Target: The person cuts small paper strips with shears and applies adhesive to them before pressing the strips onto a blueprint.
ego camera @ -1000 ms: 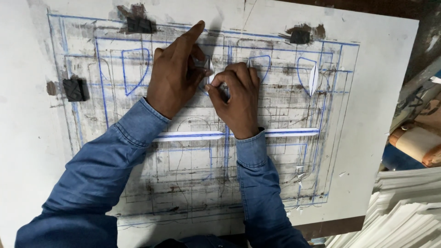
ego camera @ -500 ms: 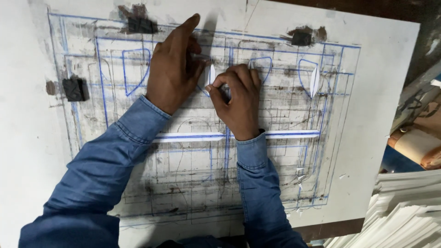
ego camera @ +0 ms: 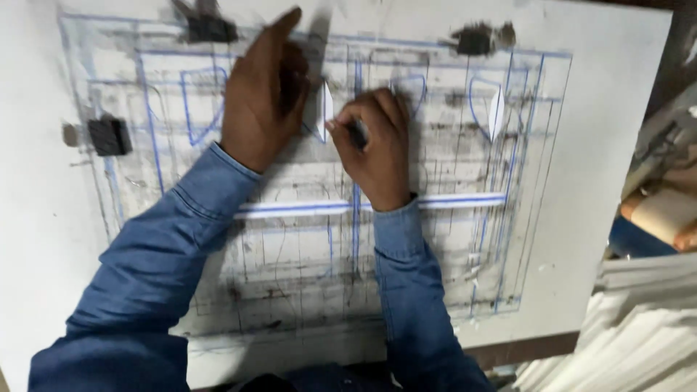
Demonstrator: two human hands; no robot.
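Observation:
A white board [ego camera: 617, 145] covered in blue and black pen lines lies under both arms. My left hand [ego camera: 263, 94] rests flat on it, fingers stretched toward the far edge. My right hand [ego camera: 374, 141] is closed around a small dark tool, its tip at a white leaf-shaped cut-out [ego camera: 326, 110] between the two hands. A second white leaf-shaped cut-out [ego camera: 496, 112] shows at the right of the drawing. A white strip with a blue line [ego camera: 465, 201] crosses the board under my wrists.
Dark block-shaped pieces sit on the board at the left [ego camera: 109, 136], top left [ego camera: 209, 27] and top right [ego camera: 475, 38]. Stacked white sheets [ego camera: 639, 327] lie off the board's lower right. A tan and blue object [ego camera: 657, 221] sits at the right edge.
My left hand has slid slightly left and flattened, uncovering the white cut-out between the hands. My right hand stays at the same spot with the tool.

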